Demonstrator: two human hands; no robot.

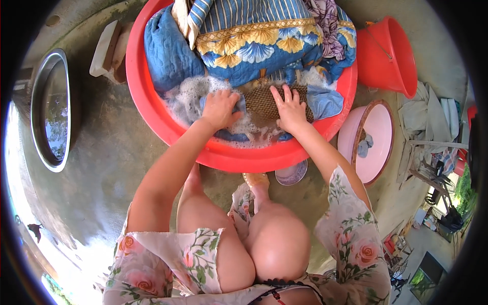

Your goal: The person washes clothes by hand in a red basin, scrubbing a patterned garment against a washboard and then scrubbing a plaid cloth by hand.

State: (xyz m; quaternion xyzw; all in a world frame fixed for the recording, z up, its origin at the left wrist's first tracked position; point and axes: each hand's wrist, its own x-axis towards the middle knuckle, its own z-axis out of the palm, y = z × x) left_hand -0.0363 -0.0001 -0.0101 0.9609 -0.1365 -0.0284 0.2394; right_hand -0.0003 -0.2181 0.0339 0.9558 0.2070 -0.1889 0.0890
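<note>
A large red plastic tub [244, 162] stands before me with soapy water and wet cloth. Near its front side lies a brown woven piece [263, 103] with light-blue cloth [324, 103] at its right end. My right hand [291, 110] rests on the woven piece with its fingers spread. My left hand [221, 108] lies palm down on suds and light-blue cloth at the piece's left end; whether it grips the cloth is hidden. Behind them a blue quilted fabric [248, 49] with stripes and yellow-and-white shell shapes is heaped, with a purple patterned cloth [329, 28] beside it.
A red bucket [392, 57] and a pink basin [375, 148] holding a small brown-and-blue item stand right of the tub. A round metal basin of water [51, 110] sits at left. A small bowl [291, 173] is under the tub's front edge. My knees are close to it.
</note>
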